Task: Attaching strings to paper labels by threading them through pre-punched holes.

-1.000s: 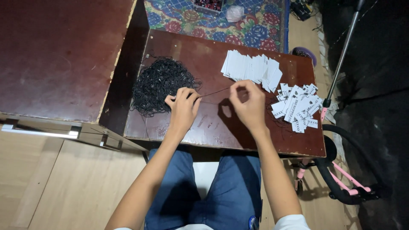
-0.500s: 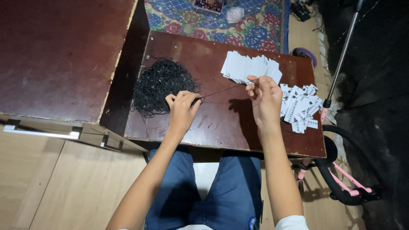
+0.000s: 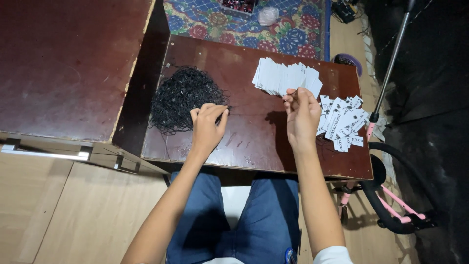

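Left hand pinches closed at the edge of the black loop-string heap on the low brown table, right hand nips something unseen beside the white tag stack (light, limp strings, probably best taken singly by an end).
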